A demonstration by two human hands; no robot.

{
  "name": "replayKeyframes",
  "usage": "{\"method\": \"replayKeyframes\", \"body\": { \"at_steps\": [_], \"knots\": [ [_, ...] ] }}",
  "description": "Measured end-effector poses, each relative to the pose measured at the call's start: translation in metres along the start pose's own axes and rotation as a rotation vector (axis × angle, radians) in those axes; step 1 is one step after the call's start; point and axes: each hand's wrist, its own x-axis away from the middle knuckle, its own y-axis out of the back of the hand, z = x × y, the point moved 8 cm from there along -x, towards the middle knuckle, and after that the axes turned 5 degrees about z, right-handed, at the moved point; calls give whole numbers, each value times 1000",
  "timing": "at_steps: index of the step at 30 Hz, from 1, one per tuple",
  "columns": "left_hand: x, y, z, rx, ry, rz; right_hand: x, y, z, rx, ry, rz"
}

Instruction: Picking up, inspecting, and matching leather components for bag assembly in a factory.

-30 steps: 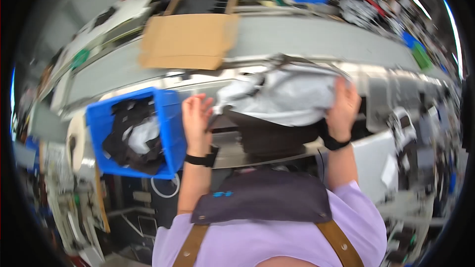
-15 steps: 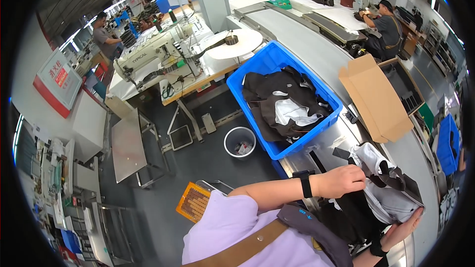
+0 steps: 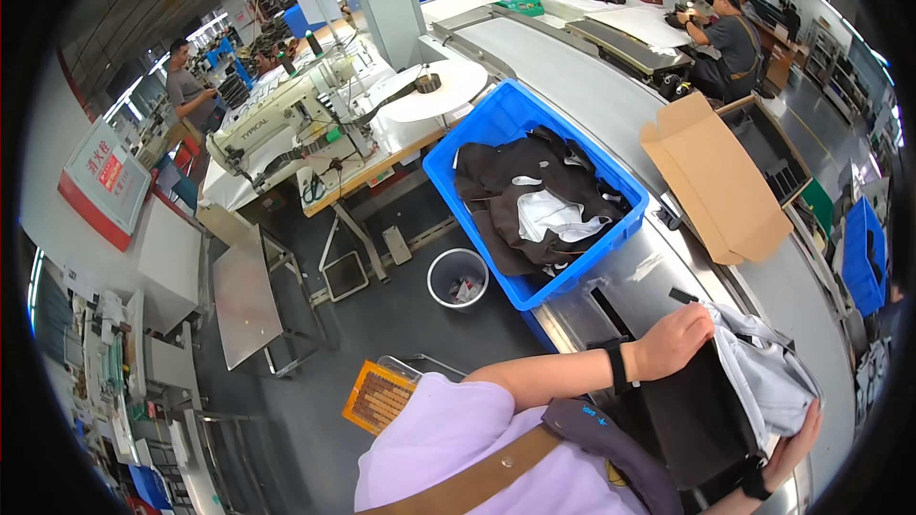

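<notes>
A dark fabric bag piece with pale grey lining (image 3: 763, 362) lies across the metal worktop in front of me, its lining turned outward on the right. My left hand (image 3: 674, 341) is closed in a pinch at the upper edge, where the dark panel (image 3: 682, 410) meets the lining. At the lower right edge, my right hand (image 3: 794, 443) holds the piece from the side; part of its fingers is hidden by the fabric. A short dark tab (image 3: 683, 296) sticks out beyond my left hand.
Ahead stands a blue crate (image 3: 458, 219) of dark fabric pieces, with an open cardboard box (image 3: 711, 181) to its right. A waste bin (image 3: 458, 278) and a sewing machine (image 3: 277, 124) are at left. One co-worker (image 3: 735, 48) sits far right; another (image 3: 186, 86) stands far left.
The bag piece has been spread and straightened, and its dark panel now lies flatter with a long edge showing. My left hand has shifted slightly; the whole view has moved a little.
</notes>
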Motion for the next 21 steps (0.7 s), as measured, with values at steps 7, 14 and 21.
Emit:
{"method": "replayKeyframes", "body": {
  "at_steps": [7, 14, 21],
  "knots": [
    [82, -105, 69, -167, 363, 228, 53, -39, -31, 1401, 765, 99],
    [89, -111, 85, 107, 424, 461, 110, -93, -76, 1378, 522, 485],
    [98, -107, 93, -94, 395, 609, 90, -57, -103, 1421, 433, 300]
  ]
}}
